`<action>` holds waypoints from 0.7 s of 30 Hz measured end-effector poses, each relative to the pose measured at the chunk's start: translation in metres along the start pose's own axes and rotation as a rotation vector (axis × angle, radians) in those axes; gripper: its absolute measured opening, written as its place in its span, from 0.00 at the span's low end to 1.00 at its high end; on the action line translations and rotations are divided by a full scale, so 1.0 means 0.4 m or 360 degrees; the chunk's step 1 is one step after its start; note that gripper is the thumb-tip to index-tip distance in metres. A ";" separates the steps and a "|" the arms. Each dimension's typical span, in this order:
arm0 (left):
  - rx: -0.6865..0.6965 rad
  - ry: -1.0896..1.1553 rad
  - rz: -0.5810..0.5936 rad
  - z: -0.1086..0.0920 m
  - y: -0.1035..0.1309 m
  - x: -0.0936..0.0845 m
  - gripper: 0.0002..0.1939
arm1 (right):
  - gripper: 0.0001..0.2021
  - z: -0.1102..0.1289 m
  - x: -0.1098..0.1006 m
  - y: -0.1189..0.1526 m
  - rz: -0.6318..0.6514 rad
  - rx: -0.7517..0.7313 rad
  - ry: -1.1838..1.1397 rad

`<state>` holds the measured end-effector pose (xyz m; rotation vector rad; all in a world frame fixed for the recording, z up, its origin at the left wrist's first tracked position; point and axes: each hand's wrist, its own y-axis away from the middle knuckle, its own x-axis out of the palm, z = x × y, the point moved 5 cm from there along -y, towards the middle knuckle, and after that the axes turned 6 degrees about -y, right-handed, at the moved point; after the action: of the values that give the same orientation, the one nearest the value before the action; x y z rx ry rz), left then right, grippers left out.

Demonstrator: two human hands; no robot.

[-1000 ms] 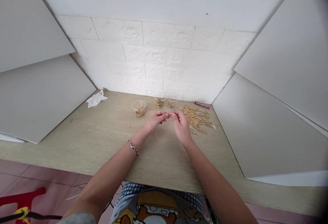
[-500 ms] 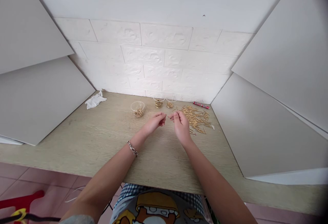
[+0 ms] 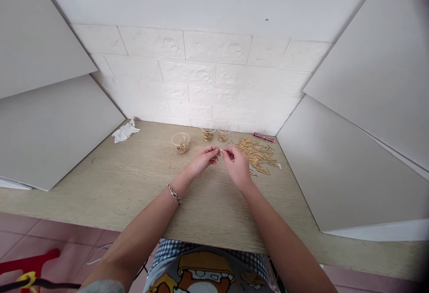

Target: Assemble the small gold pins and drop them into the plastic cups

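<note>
Over the middle of the table, my left hand (image 3: 207,159) and my right hand (image 3: 236,162) meet fingertip to fingertip. A tiny gold piece (image 3: 221,151) shows between them, pinched from both sides; its exact kind is too small to make out. Just beyond my right hand lies a spread of thin gold sticks (image 3: 256,155), partly hidden by that hand. Three clear plastic cups hold small gold pieces: one cup (image 3: 181,142) left of my hands, another cup (image 3: 208,134) and a third cup (image 3: 224,134) behind them.
A crumpled white tissue (image 3: 126,131) lies at the back left of the table (image 3: 134,186). A red tube-like packet (image 3: 263,137) rests near the wall at the back right. Grey panels (image 3: 60,127) enclose both sides. A red stool leg (image 3: 30,264) is on the floor.
My right hand has turned and its fingertips have closed the small gap to my left fingertips. My left hand has hardly moved.
</note>
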<state>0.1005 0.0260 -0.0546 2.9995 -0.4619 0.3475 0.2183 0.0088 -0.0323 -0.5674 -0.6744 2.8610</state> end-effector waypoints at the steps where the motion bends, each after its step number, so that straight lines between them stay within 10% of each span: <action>1: 0.0004 -0.0005 -0.0001 0.000 0.000 -0.001 0.11 | 0.09 0.000 0.000 0.000 0.0004 -0.0029 0.0020; 21: 0.0188 -0.0272 -0.0022 -0.007 -0.012 -0.013 0.14 | 0.09 0.012 -0.006 0.005 -0.0037 -0.0028 0.0058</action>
<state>0.0967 0.0322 -0.0535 3.1608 -0.4494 0.1209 0.2185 0.0044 -0.0284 -0.6083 -0.6959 2.8191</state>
